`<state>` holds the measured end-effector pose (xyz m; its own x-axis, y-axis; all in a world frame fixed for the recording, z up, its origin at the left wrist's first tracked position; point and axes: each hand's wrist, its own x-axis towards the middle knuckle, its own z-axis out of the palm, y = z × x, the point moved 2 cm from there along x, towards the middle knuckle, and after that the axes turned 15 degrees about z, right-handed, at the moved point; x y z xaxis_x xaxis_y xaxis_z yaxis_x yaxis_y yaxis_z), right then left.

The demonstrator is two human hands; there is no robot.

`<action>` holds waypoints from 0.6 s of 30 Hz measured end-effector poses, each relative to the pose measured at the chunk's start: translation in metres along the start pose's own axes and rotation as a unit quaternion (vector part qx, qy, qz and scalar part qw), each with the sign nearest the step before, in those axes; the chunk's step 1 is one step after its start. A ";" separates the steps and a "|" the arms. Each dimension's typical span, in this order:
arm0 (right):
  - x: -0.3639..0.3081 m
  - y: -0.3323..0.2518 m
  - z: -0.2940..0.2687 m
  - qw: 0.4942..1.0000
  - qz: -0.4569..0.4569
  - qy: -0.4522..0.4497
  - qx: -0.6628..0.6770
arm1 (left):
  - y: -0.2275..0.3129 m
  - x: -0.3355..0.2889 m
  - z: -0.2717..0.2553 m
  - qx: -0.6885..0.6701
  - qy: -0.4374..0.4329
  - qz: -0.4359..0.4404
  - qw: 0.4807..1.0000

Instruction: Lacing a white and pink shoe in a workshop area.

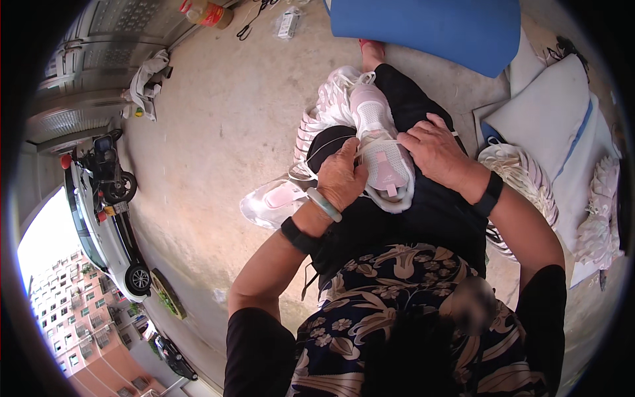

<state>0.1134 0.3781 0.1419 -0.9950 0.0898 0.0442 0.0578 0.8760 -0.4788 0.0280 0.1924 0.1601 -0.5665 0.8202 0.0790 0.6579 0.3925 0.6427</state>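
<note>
A pale pink and white sneaker (389, 173) lies across my lap, its heel toward me and its toe pointing away. My left hand (342, 177) is closed at the left edge of its opening, fingertips pinching a white shoelace (378, 141). On the other side, my right hand (433, 151) has its thumb and fingers closed on the lace, which runs across the shoe between both hands. Beyond my left knee stands a row of similar sneakers (314, 126), packed closely together. Another pink and white sneaker (272, 200) rests left of my leg, with loose lace beside it.
A blue board (430, 30) is ahead, with white sheets (546, 99) to the right. More shoes (519, 175) are bunched by my right leg, and another row (598, 215) lies farther right. Scissors (246, 30) and a bottle (206, 13) lie far ahead. A motorcycle (111, 169) stands left.
</note>
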 end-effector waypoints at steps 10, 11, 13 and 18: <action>-0.002 0.024 -0.013 1.000 0.015 0.017 -0.001 | -0.010 -0.009 -0.038 0.219 -0.043 0.109 0.969; -0.008 0.031 -0.020 0.999 0.021 0.026 0.015 | -0.014 -0.018 -0.044 0.228 -0.056 0.098 0.967; -0.027 0.056 -0.031 0.998 0.044 0.033 0.021 | -0.020 -0.036 -0.059 0.229 -0.062 0.088 0.967; -0.099 0.152 -0.069 0.991 0.118 0.059 -0.015 | -0.059 -0.101 -0.112 0.296 -0.008 0.057 0.954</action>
<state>0.2267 0.5354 0.1249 -0.9374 0.3464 0.0367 0.2917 0.8381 -0.4610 -0.0091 0.0393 0.1993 -0.4702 0.8760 0.1075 0.8822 0.4627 0.0879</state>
